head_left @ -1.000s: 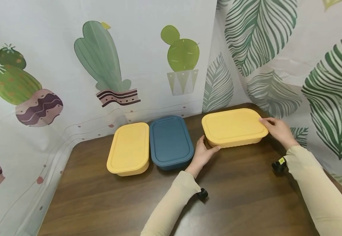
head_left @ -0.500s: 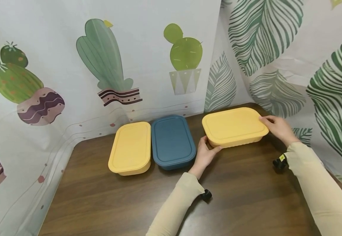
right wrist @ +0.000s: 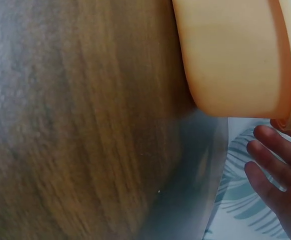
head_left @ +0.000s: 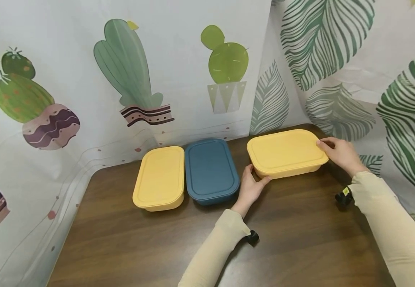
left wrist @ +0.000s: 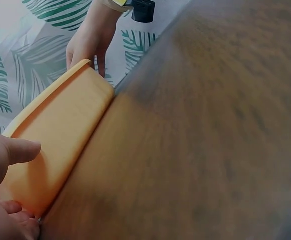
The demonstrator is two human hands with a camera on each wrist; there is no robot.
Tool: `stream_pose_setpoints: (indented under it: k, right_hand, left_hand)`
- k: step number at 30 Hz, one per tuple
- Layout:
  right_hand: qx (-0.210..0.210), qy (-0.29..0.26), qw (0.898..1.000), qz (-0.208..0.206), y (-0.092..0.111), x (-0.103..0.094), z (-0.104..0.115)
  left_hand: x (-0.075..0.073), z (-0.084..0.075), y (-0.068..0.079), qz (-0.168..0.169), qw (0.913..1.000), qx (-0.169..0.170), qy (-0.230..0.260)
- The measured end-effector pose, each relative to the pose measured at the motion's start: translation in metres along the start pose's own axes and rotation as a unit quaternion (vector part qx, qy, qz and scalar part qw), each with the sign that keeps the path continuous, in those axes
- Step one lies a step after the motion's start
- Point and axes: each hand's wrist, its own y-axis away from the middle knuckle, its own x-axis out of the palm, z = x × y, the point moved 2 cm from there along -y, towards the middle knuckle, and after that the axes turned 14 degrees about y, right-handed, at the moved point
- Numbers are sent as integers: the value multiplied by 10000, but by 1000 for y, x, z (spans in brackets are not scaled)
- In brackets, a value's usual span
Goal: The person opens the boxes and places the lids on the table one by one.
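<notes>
A yellow lidded food container point(head_left: 288, 153) lies lengthwise near the table's back right corner. At its left front corner my left hand point(head_left: 251, 187) grips it, thumb along the front wall and fingers round the left end. My right hand point(head_left: 341, 154) pinches the lid's rim at the right end, thumb on top. In the right wrist view one finger goes under that rim, and the other fingers point(right wrist: 273, 152) are spread apart from the wall. Left of these stand a blue lidded container point(head_left: 212, 169) and a second yellow container point(head_left: 160, 175), side by side.
The brown wooden table point(head_left: 139, 247) reaches back to a white cloth printed with cacti point(head_left: 128, 67) and leaves point(head_left: 329, 40). A black wrist camera point(head_left: 252, 238) sits at the left cuff, another black camera point(head_left: 343, 196) at the right cuff.
The head view has shifted slightly, so everything sits a little further right and higher in it. Both hands keep their places on the right-hand yellow container.
</notes>
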Motion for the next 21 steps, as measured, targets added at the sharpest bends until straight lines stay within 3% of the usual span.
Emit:
stream_pose_setpoints:
  k: [5,10,21]
  right_hand:
    - [-121,-46,9996,-246,1,-3,6]
    - [-446,-8,9983,-373,5,-11,26]
    - [-1664,356,9851,267,19,-16,71]
  left_hand:
    - [1,-1,0,-2,10000,1,-22]
    - [1,0,0,31,10000,28,0]
    - [-1,-1,1,32,9999,-86,-142]
